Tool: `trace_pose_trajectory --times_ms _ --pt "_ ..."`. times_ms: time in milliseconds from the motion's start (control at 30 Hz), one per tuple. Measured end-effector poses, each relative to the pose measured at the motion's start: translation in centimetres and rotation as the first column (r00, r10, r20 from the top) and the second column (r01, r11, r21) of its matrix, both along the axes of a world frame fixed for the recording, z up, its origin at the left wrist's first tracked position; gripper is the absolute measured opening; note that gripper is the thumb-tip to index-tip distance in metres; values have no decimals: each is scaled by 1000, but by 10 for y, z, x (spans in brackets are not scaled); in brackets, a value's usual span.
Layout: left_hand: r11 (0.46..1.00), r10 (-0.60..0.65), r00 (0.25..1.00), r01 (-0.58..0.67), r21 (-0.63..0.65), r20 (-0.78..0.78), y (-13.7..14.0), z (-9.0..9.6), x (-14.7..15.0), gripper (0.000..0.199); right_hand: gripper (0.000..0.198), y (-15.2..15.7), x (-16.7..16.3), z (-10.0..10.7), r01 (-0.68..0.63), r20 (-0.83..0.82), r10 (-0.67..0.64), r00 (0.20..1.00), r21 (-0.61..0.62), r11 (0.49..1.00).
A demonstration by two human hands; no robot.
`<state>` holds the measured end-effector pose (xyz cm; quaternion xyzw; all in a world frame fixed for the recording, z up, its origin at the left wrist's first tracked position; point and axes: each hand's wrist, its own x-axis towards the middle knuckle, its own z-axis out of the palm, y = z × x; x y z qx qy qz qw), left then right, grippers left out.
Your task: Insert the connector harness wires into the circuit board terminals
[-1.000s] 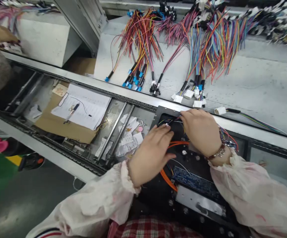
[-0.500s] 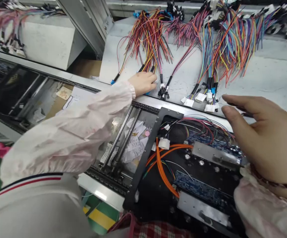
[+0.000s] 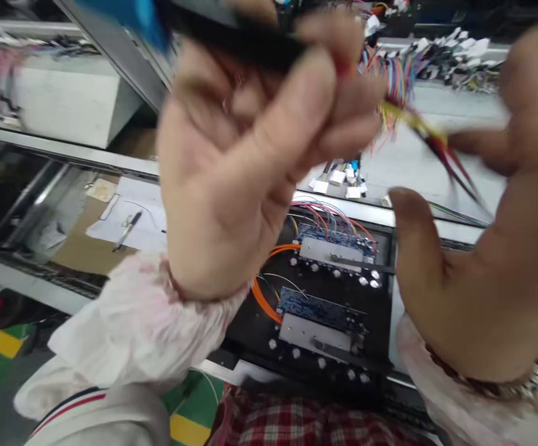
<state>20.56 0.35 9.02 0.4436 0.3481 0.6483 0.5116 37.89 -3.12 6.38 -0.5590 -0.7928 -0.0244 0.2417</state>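
Raised close to the camera, my left hand [image 3: 231,179] is closed around a wire harness [image 3: 245,40] with a black sleeve. A blurred blue connector [image 3: 143,21] is at the harness's left end. Yellow, red and dark loose wires [image 3: 420,127] stick out to the right of my left fingers. My right hand [image 3: 486,266] is beside those wires, thumb and fingers apart; motion blurs its upper fingers. Whether it touches the wires I cannot tell. Below both hands lies a black panel [image 3: 245,347] carrying blue circuit boards [image 3: 322,310], metal plates [image 3: 315,332] and orange cables [image 3: 262,302].
White connectors on harnesses [image 3: 337,178] lie on the grey shelf [image 3: 459,124] behind the panel. Bundles of coloured wires [image 3: 401,74] hang further back. At left, a pen [image 3: 129,229] rests on white paper [image 3: 106,228]. A slanted metal post [image 3: 111,49] rises at upper left.
My left hand has come up from the shelf towards the camera with a wire harness in it. My right hand has risen beside the loose wires. The view has shifted.
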Motion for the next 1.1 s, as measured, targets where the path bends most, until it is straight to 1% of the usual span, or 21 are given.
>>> trace_pose_trajectory --times_ms 33,67,100,167,200,267,300,333,367,467,533,600,700,800,833,867,933,967,1000,1033,1100 --pt "991 -42 993 55 -124 108 -17 -9 8 22 62 -14 13 -6 50 50 -52 997 50 998" --pt "967 -62 981 104 -234 182 -30 -23 13 22 52 -28 27 -14 78 95 -84 992 65 995" --pt "933 -61 975 132 -336 214 -39 -42 15 19 41 -42 43 -23 85 118 -91 989 57 995" --pt "858 -69 976 163 -488 206 -47 -84 17 16 29 -66 74 -40 29 169 -9 986 -120 992" --pt "834 -85 981 166 -527 173 -49 -103 16 20 28 -75 87 -47 4 176 36 984 -222 975" --pt "830 -117 989 144 -539 85 -50 -130 17 27 30 -84 104 -53 -54 153 125 980 -400 915" --pt "840 -132 991 130 -527 34 -50 -137 17 30 31 -82 107 -55 -82 119 151 981 -450 889" --pt "853 -139 990 112 -510 -15 -49 -140 17 31 30 -77 105 -55 -113 68 165 984 -476 872" --pt "865 -141 988 94 -493 -59 -48 -140 18 31 28 -69 99 -56 -142 7 165 986 -474 869" --pt "893 -132 983 61 -446 -129 -45 -134 19 30 20 -33 65 -64 -190 -161 137 977 -389 901" --pt "909 -125 982 56 -414 -141 -44 -131 18 29 14 -11 44 -74 -217 -205 145 968 -390 895" --pt "921 -104 982 36 -389 -155 -42 -131 13 27 6 1 37 -83 -242 -215 163 963 -419 875" --pt "956 15 980 -73 -285 -198 -35 -133 1 29 5 -3 58 -88 -229 -194 154 969 -470 852" --pt "973 165 954 -199 -117 -250 -25 -134 -10 33 4 -18 92 -82 -129 -97 91 991 -523 842" --pt "972 203 943 -227 -63 -265 -22 -134 -12 34 4 -21 99 -80 -93 -72 65 995 -511 855" --pt "969 229 932 -246 -27 -282 -20 -134 -14 35 4 -24 103 -79 -55 -63 29 998 -473 879" --pt "963 260 911 -271 11 -321 -17 -135 -14 34 7 -25 102 -80 17 -89 -49 995 -329 944" --pt "959 271 900 -282 17 -341 -16 -135 -13 33 9 -23 99 -83 36 -116 -68 991 -259 965" --pt "955 281 889 -295 17 -360 -16 -135 -13 32 10 -20 95 -87 33 -148 -67 987 -218 975" --pt "952 288 879 -306 13 -379 -16 -136 -13 30 10 -18 91 -92 10 -179 -49 983 -211 977" --pt "939 316 865 -344 -4 -391 -16 -137 -13 32 8 -13 85 -100 -50 -232 -10 973 -254 966"
